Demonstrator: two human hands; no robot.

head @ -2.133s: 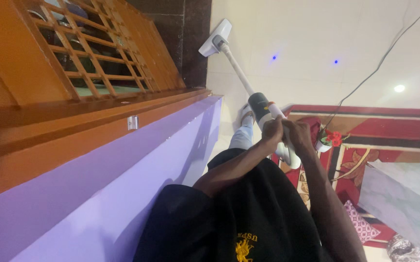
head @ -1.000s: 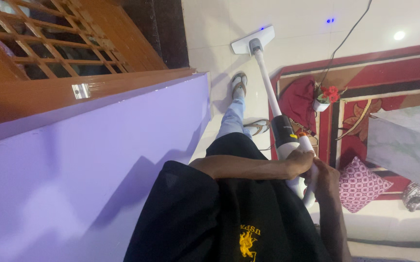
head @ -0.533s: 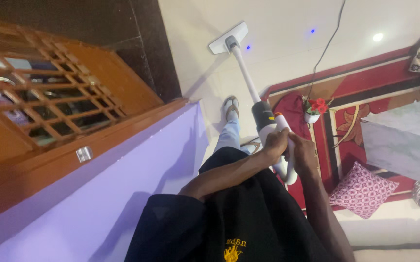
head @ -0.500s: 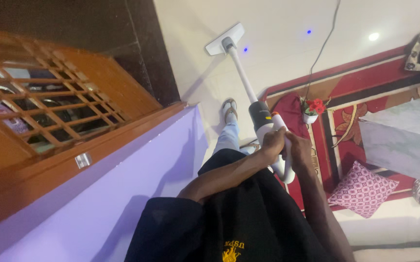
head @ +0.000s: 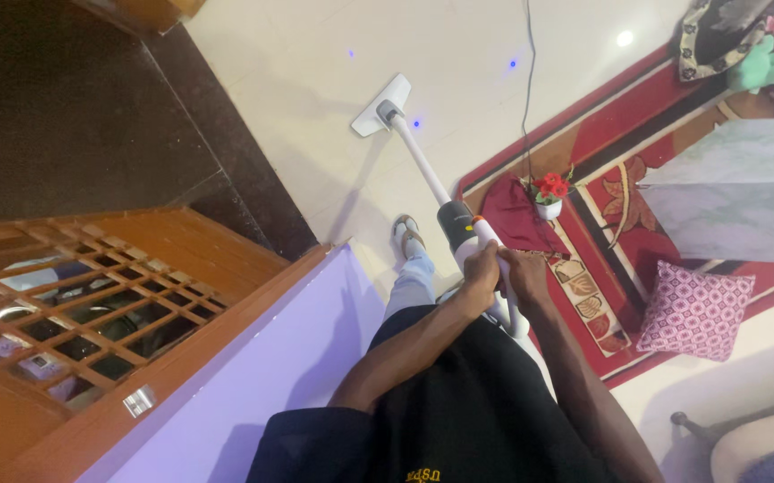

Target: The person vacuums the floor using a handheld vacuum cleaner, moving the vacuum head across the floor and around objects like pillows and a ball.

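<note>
The vacuum point(head: 440, 201) has swung out over bare tile since a moment ago, its head point(head: 381, 105) now well clear of the rug point(head: 624, 134) and short of the dark floor strip point(head: 226, 188); the sweep looks to be working along the floor beside the rug. Both the left hand point(head: 479, 271) and right hand point(head: 523, 273) have their fingers curled shut round the vacuum's handle, touching each other, at the rug's near edge.

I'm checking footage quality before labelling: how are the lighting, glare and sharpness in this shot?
Head view: even indoor light; a bright reflection and small blue glints on the glossy floor tiles; the stick vacuum casts a soft shadow on them; both hands, left hand and right hand, look reasonably sharp; the frame is tilted, with wide-angle stretch at the edges.
</note>
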